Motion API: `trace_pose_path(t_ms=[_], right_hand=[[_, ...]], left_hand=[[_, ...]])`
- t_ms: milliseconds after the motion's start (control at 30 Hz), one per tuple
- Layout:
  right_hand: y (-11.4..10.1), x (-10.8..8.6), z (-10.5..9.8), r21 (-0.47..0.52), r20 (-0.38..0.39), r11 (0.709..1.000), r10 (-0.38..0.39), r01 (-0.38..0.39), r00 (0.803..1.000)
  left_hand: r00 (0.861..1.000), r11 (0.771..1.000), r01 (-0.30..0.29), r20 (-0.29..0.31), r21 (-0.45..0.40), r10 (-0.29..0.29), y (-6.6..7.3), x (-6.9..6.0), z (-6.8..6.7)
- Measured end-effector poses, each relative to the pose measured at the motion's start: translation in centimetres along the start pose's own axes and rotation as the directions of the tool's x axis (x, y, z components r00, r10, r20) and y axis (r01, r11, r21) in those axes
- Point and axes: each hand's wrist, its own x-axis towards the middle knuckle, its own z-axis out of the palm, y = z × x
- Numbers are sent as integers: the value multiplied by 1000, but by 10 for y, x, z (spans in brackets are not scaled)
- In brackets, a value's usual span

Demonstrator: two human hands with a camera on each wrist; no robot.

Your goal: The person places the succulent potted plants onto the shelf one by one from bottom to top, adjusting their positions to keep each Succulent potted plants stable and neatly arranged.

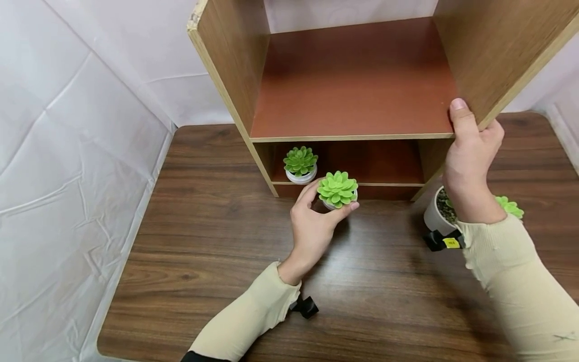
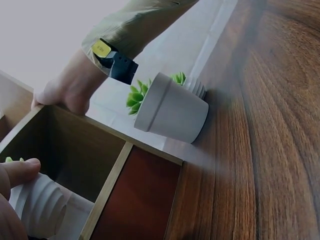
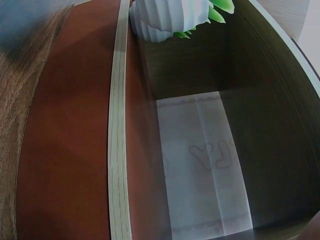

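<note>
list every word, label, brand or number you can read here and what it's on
Yellow label on the black mount at the right sleeve: print too small to read.
Pale surface at the back of the shelf compartment: faint outlined lettering, perhaps a "Y", the rest unclear.
No other text is legible.

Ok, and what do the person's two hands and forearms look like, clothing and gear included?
The left hand and right hand are bare. Cream fabric sleeves cover both forearms, with black material past the left one's upper edge. A small black device sits at each wrist; the right's bears a yellow label.
</note>
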Motion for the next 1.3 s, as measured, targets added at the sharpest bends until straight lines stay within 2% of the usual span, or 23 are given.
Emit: trace_pose_path(t_ms=[467,700,1033,1300], right_hand=[[-1,-2,0,-16,-3,1000,-8,8,1000],[-1,-1,0,-6,0,1000,-12,12,1000],[1,-1,0,-24,-7,999,-22,22,1000],[1,-1,1,-34,-16,999,-37,36,999]], left_hand=[[1000,1000,5,20,13,-6,3,0,6],[999,999,-34,34,24,34,-37,4,12],[998,998,-47,38,42,45,-35,6,15],[999,999,-29,20,37,29,-34,7,20]])
